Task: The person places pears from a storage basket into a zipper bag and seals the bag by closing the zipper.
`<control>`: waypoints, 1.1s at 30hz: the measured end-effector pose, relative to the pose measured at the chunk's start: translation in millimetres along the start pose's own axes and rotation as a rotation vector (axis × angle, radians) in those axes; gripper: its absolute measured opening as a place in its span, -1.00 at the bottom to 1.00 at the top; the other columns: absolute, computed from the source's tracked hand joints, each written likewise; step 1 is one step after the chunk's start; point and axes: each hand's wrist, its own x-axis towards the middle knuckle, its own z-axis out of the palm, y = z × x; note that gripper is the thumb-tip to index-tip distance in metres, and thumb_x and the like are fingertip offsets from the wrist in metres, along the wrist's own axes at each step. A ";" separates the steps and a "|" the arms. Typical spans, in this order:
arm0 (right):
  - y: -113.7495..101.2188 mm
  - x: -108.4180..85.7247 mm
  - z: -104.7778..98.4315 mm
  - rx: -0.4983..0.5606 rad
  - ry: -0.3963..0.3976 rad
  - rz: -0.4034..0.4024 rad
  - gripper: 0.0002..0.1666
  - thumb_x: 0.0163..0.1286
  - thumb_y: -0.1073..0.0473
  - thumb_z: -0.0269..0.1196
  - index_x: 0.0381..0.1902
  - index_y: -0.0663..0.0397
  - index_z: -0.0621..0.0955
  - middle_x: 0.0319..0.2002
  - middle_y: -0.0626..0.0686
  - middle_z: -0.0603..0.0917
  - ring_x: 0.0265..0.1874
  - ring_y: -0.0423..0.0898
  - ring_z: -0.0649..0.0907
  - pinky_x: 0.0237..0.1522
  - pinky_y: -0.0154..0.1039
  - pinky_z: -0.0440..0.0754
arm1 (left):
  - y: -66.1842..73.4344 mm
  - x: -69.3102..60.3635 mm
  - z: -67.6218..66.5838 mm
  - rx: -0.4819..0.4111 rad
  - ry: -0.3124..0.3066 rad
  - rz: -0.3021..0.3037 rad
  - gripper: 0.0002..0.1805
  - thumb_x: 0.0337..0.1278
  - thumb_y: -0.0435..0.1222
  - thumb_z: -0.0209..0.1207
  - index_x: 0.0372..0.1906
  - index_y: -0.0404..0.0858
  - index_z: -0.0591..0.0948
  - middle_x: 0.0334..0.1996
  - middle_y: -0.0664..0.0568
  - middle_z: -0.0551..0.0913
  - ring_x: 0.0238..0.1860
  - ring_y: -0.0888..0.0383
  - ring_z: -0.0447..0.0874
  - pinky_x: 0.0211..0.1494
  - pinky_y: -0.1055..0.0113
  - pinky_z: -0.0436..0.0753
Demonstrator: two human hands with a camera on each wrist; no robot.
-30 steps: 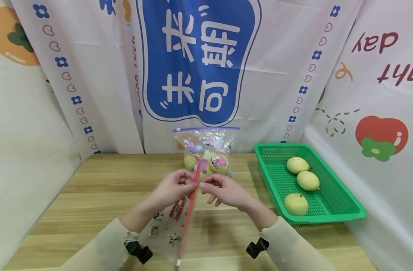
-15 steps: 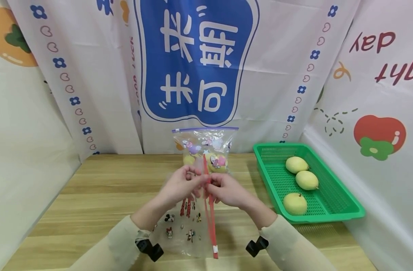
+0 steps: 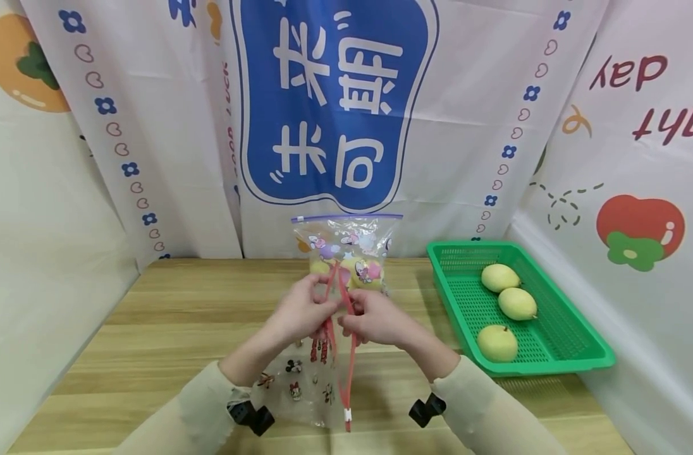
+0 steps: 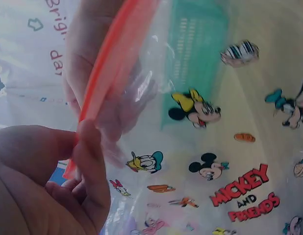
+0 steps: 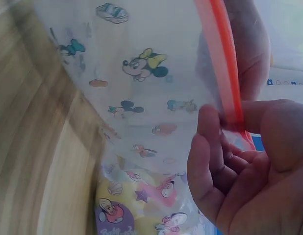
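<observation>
A clear printed zip bag point(image 3: 301, 385) with red edges hangs between the hands, its white slider point(image 3: 348, 415) at the near end. The left hand point(image 3: 303, 309) pinches one red edge point(image 4: 100, 68) between thumb and fingers. On the other side, the right hand point(image 3: 379, 319) pinches the second red edge point(image 5: 222, 63). A gap shows between the two edges in the head view. Both wrist views show the cartoon prints on the bag's clear side. Whether anything lies inside its lower part cannot be told.
Behind the hands stands a purple-topped zip bag point(image 3: 349, 237) holding yellow round things. At the right, a green basket point(image 3: 454, 303) holds a few yellow-green fruits point(image 3: 497, 343) on the wooden table point(image 3: 170, 316). Printed cloth point(image 3: 460, 145) hangs around the table.
The red edges were together a second ago and now stand apart. The bag's near end swung right, then slightly back left. The left hand shifted a little right, then back.
</observation>
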 end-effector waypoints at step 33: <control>-26.7 -16.9 -69.0 -0.230 0.088 0.046 -0.84 0.61 0.17 0.32 -0.03 0.01 0.82 -0.38 0.14 0.75 -0.54 -0.12 0.64 -0.39 -0.26 0.69 | 17.3 13.3 -58.6 0.304 -0.009 0.274 -0.44 0.67 -0.06 0.20 0.57 -0.16 0.52 0.34 -0.17 0.70 0.15 -0.10 0.78 0.10 0.08 0.82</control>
